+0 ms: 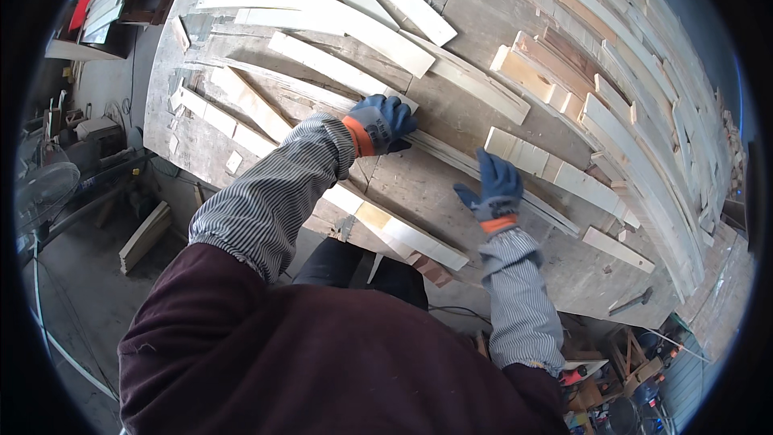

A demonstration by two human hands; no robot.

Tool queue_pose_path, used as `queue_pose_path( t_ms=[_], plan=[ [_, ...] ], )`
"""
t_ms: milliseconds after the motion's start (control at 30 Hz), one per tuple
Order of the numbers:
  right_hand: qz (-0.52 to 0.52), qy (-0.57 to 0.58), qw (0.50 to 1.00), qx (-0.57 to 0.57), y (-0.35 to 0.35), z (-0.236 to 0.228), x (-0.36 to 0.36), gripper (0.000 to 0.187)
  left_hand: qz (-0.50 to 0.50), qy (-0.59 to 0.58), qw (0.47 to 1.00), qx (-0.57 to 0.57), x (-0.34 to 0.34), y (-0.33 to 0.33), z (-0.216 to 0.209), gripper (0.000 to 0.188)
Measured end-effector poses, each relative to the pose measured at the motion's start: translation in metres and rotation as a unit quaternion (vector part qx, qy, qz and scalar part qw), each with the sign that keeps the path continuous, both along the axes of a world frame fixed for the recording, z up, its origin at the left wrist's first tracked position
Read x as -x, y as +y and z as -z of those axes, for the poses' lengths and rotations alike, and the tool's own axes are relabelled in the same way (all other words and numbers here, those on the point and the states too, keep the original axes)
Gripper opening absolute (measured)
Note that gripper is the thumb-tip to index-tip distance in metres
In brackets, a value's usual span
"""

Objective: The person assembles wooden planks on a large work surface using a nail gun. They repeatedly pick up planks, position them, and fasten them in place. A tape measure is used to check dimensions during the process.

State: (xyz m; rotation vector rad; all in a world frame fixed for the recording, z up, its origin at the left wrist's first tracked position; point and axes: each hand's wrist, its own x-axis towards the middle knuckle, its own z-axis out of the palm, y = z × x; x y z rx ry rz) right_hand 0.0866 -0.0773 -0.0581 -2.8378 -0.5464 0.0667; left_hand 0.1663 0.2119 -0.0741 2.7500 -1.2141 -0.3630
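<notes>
Head view: wooden strips (pixel 346 22) on scuffed table (pixel 477 4), grey floor (pixel 93 302) below.

Your left hand (pixel 380 124) wears a glove with a matt, rubbery-looking coating and a cloth cuff; your right hand (pixel 499 185) wears the same. Behind your hands, the sleeves (pixel 270 181) are striped cloth, softly creased, and your top (pixel 346 354) is thick-looking matt cloth. Between your hands, the strip (pixel 460 162) is bare, matt wood. Beyond your left hand, the plank (pixel 346 16) is pale, smooth-looking wood. Beneath both hands, the table (pixel 475 8) looks worn, scuffed and patchy. Right of your right hand, the hammer (pixel 632 302) has a dull, metal-looking head.
</notes>
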Motion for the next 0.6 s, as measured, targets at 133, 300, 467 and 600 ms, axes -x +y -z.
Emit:
queue_pose_path(
  t_ms=[133, 300, 467, 600],
  plan=[
    [0.006, 0.101, 0.994, 0.045, 0.034, 0.035, -0.026, 0.057, -0.014, 0.040, 0.999, 0.004, -0.003, -0.003, 0.004, 0.037],
    [-0.023, 0.070, 0.997, 0.034, 0.039, 0.039, -0.024, 0.047, -0.054, 0.048, 0.995, 0.064, 0.004, 0.005, 0.006, 0.038],
    [-0.015, 0.088, 0.994, 0.066, 0.031, 0.043, -0.018, 0.056, 0.061, 0.013, 0.997, 0.036, -0.019, -0.011, 0.000, 0.033],
    [-0.015, 0.098, 0.995, 0.025, 0.033, 0.030, -0.025, 0.051, 0.130, 0.079, 0.988, 0.042, -0.042, -0.011, -0.011, 0.027]
  ],
)
